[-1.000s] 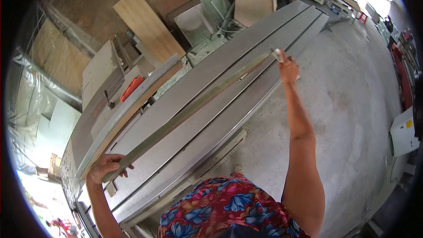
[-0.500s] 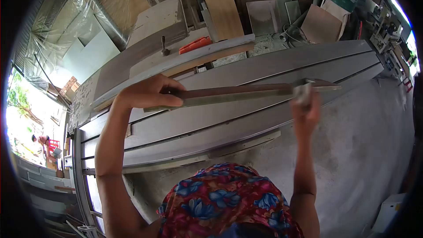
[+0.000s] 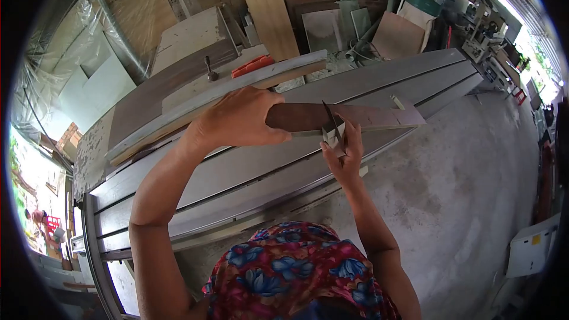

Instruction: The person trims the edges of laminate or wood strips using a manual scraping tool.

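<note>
My left hand (image 3: 237, 120) grips a long narrow brown board strip (image 3: 361, 117), lifted above the grey boards and pointing to the right. My right hand (image 3: 344, 151) is under the strip near its middle, fingers closed around a small pale block (image 3: 333, 136) pressed against the strip's lower edge. A thin dark blade-like edge sticks up from that block across the strip. My patterned red and blue clothing fills the bottom of the view.
Several long grey boards (image 3: 249, 172) lie side by side on a low rack below my hands. Behind them stand wooden panels (image 3: 267, 6), a brick wall and an orange tool (image 3: 252, 66). Concrete floor (image 3: 468, 189) lies to the right, with a white box (image 3: 530, 255) at its edge.
My right hand slid left along the strip, from near its far end toward my left hand. The strip came closer to the camera and my view turned slightly.
</note>
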### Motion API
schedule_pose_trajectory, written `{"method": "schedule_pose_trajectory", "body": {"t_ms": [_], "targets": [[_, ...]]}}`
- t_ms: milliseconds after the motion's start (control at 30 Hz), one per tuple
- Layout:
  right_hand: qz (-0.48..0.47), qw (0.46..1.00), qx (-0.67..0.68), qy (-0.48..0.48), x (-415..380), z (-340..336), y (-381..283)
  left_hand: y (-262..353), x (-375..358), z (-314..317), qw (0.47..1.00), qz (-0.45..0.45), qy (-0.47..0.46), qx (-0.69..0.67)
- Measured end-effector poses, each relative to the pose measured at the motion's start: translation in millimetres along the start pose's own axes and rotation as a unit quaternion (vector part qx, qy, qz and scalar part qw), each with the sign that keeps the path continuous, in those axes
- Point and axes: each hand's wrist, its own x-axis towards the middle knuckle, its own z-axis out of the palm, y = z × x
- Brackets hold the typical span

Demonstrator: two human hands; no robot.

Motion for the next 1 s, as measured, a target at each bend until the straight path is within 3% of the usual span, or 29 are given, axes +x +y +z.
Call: {"method": "schedule_pose_trajectory", "body": {"t_ms": [100,200,300,400,433,500,600,633,733,833,1000], "targets": [[0.017,0.999,-0.032,0.007,-4,10,-2,-14,-9,-7,0.997,0.022,0.079,0.015],[0.044,0.998,0.013,0.031,-9,24,1,-42,-23,21,0.916,-0.083,0.366,-0.145],[0.044,0.998,0.013,0.031,-10,32,4,-59,-46,43,0.817,-0.205,0.304,-0.446],[0.031,0.999,0.023,0.034,-10,37,8,-76,-48,74,0.838,-0.033,0.272,-0.472],[0.031,0.998,0.029,0.037,-10,36,11,-74,-47,81,0.837,0.051,0.282,-0.466],[0.033,0.997,0.041,0.048,-8,35,11,-68,-46,77,0.881,0.09,0.315,-0.34],[0.113,0.967,0.208,0.089,-3,29,-4,-54,-46,59,0.917,0.115,0.347,-0.162],[0.091,0.974,0.19,0.086,-2,24,-1,-51,-43,55,0.921,0.119,0.355,-0.106],[0.074,0.988,0.122,0.064,6,12,-13,-61,-31,55,0.914,0.154,0.341,-0.159],[-0.039,0.988,-0.109,0.1,19,1,-50,-47,-22,45,0.896,0.175,0.392,-0.112],[-0.055,0.967,-0.22,0.118,11,4,-74,-26,-16,44,0.889,0.075,0.413,-0.182]]}}
